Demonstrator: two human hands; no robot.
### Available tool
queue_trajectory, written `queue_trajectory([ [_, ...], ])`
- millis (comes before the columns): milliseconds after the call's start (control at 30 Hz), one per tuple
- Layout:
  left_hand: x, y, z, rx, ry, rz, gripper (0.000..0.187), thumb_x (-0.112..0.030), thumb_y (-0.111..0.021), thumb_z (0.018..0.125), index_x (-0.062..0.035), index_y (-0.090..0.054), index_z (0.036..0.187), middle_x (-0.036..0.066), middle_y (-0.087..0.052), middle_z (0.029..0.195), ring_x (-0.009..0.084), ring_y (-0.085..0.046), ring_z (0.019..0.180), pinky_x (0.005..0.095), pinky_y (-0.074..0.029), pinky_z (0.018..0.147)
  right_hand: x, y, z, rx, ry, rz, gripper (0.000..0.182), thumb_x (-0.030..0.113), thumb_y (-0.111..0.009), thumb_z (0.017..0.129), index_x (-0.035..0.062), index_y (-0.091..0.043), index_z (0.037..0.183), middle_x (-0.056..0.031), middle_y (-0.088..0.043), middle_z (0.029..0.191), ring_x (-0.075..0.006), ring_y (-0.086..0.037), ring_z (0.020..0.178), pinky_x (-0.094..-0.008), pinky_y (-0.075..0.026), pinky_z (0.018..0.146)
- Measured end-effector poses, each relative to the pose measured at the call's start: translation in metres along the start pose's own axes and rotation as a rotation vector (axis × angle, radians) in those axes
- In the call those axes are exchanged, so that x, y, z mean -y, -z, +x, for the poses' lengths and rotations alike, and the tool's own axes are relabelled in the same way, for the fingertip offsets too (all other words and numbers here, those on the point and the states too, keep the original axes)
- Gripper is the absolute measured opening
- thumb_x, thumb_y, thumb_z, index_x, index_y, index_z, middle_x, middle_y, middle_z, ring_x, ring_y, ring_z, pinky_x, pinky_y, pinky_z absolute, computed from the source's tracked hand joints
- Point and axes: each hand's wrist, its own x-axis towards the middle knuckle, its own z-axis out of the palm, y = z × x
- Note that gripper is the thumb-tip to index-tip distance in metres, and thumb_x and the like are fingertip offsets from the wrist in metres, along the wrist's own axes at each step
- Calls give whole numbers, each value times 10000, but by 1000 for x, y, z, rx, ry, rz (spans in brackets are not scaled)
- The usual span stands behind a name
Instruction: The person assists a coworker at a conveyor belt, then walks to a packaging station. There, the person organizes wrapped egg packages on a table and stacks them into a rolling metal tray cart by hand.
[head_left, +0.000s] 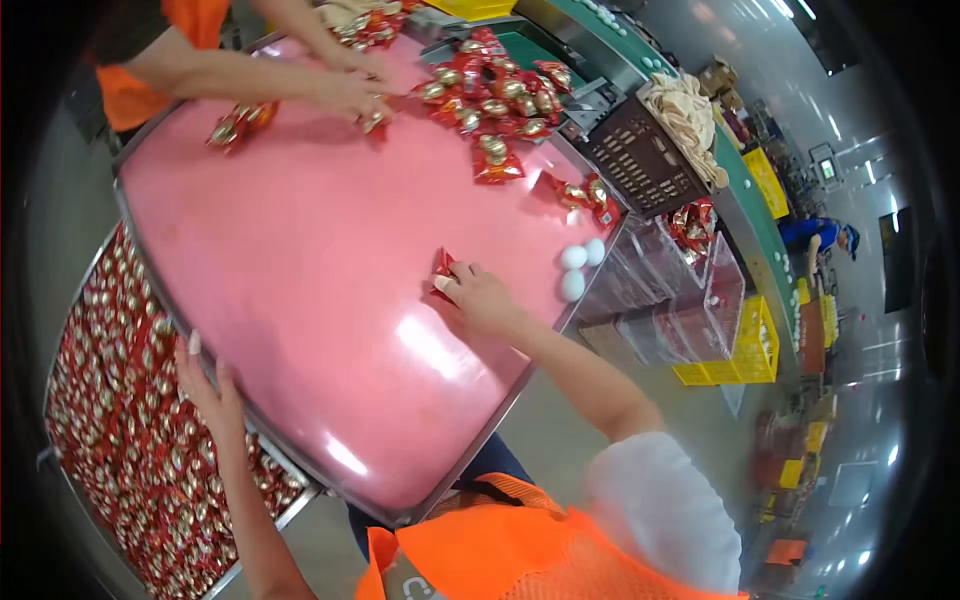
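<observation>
The pink tabletop looks smooth and glossy, throwing back white glare, with a metal-looking rim. The red packets are shiny plastic film (crinkled, by the look of it). The white eggs appear smooth, the brown crate hard plastic, and the cream gloves soft, matt cloth.

Eggs near packets on table

Red-and-gold packets are heaped toward the far right of the glossy pink tabletop, others near its far left corner. Three white egg-shaped pieces sit by its right edge.
</observation>
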Motion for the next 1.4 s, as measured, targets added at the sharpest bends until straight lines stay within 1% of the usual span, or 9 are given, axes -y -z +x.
queue_trajectory([
  [200,-185,-159,73,139,-460,-284,542,-4,-596,742,-16,-513,1277,215,-505,1317,408,-453,1244,516,-352,1064,-186,35,23,-83,-16,-182,299,376,-617,886,158,-632,1090,-134,-586,1131,-332,-568,1035,-445,-473,822],
  [333,-304,-271,121,381,-463,-217,541,-184,-644,799,-10,-497,1290,240,-476,1346,421,-443,1239,530,-346,1055,-251,95,13,-103,54,-426,382,412,-670,834,158,-634,1117,-143,-567,1203,-321,-535,1109,-445,-470,835],
  [400,-355,-315,142,375,-394,-158,657,-305,-665,818,-26,-441,1369,233,-394,1436,434,-394,1293,535,-326,1074,-261,133,32,192,-66,-70,443,356,-696,811,146,-627,1194,-146,-533,1271,-342,-511,1171,-439,-457,963],
  [600,-458,-369,200,331,-260,205,1142,-523,-783,684,-107,-158,1545,227,-80,1592,472,-135,1439,629,-194,1127,-319,153,186,-422,-87,-217,550,456,-669,821,120,-600,1250,-187,-409,1455,-432,-385,1309,-571,-367,1012],
  [733,-450,-372,233,378,-285,190,1213,-417,-853,632,-151,-112,1555,198,-125,1589,467,-125,1445,669,-180,1115,-344,131,274,-363,-151,-313,667,604,-487,899,160,-507,1396,-159,-364,1508,-447,-264,1394,-646,-284,1060],
  [867,-407,-381,254,456,-176,134,938,-271,-797,683,-101,-311,1467,180,-330,1486,400,-278,1399,649,-277,1072,-306,109,284,-106,-238,2,617,580,-487,904,150,-558,1342,-159,-458,1397,-414,-352,1328,-632,-349,1010],
  [1033,-306,-330,238,389,-327,65,644,-220,-667,771,-26,-453,1346,173,-513,1298,396,-419,1277,574,-342,1033,-208,53,243,-275,-141,201,572,502,-591,875,56,-619,1231,-200,-530,1279,-400,-452,1200,-521,-387,999],
  [1300,-178,-182,139,236,-93,255,799,-185,-645,763,-103,-331,1493,187,-406,1436,438,-302,1364,565,-233,1131,-54,-6,239,-384,276,663,498,363,-640,871,49,-581,1253,-235,-513,1301,-425,-473,1190,-521,-389,1005],
  [1400,-167,-127,122,55,-92,45,743,-107,-613,775,-88,-359,1473,178,-406,1441,426,-315,1359,543,-235,1129,-85,62,217,-179,43,772,339,221,-617,877,53,-628,1170,-203,-574,1221,-379,-537,1129,-434,-425,995],
])
